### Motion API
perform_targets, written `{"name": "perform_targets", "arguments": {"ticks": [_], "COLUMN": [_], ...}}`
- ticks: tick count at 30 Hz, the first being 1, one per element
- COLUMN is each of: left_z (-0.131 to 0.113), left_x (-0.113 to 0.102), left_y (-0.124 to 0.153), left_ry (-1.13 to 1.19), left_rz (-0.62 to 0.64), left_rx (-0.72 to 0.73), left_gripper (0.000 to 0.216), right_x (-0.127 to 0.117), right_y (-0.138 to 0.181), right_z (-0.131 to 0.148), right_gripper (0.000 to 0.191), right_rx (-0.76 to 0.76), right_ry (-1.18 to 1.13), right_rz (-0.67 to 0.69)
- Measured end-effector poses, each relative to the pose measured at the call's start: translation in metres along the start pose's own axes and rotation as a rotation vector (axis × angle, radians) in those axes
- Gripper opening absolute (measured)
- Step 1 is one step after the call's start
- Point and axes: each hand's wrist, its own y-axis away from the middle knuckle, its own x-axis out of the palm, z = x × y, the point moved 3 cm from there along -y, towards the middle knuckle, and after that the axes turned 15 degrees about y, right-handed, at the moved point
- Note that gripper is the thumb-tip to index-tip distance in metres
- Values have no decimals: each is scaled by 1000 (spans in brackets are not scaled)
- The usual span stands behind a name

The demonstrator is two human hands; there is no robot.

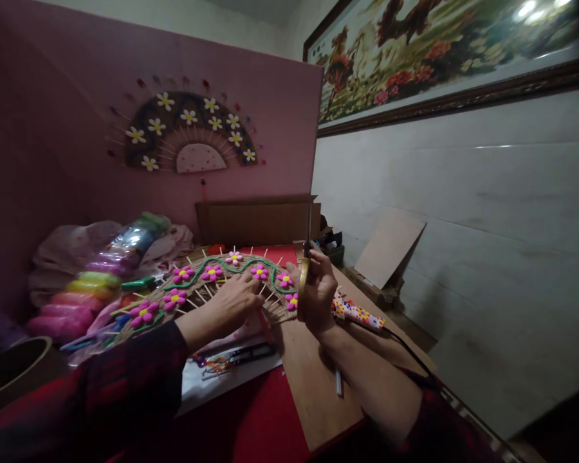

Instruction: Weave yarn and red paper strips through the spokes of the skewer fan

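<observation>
A fan-shaped craft [234,270] of brown twine and pale sticks lies in front of me. Pink clay flowers [175,298] with yellow middles and a wavy green cord [207,262] decorate it. My left hand [238,297] rests at its inner curve, the fingers curled down onto the twine and sticks; the fingertips are partly hidden. Raised by the craft's right end, my right hand [320,289] is closed around scissors [303,283] seen edge-on. Their gold-coloured handle is in my fingers, and the thin blades point upward.
Packs of coloured clay [96,276] lie left, near a dark round container [17,366]. A flower-patterned glue gun [359,313] with a cord is at right. Black thread snips [251,352] lie on white paper. A finished fan [188,132] hangs on the pink board [280,128].
</observation>
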Motion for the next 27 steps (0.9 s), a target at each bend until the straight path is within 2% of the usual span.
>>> {"name": "perform_targets", "arguments": {"ticks": [12, 15, 17, 20, 22, 24, 27], "left_z": [-2, 3, 7, 13, 11, -1, -17], "left_x": [-4, -6, -9, -15, -12, -8, -7], "left_y": [-10, -6, 0, 17, 34, 50, 69], "left_ry": [-60, -32, 57, 432, 887, 1334, 1573], "left_rz": [-40, -77, -134, -264, -289, -253, -359], "left_rx": [128, 109, 24, -312, -559, -673, -724], "left_gripper": [21, 26, 27, 14, 7, 14, 24], "right_x": [2, 2, 2, 2, 4, 6, 9], "right_y": [1, 0, 1, 3, 7, 13, 22], "right_z": [-6, -7, -8, -5, 1, 6, 13], "right_gripper": [34, 35, 34, 34, 33, 30, 31], "right_rx": [-55, -50, -47, -34, 0, 64, 121], "right_ry": [109, 123, 127, 93, 21, -63, -138], "right_rz": [43, 29, 13, 51, 142, 271, 433]}}
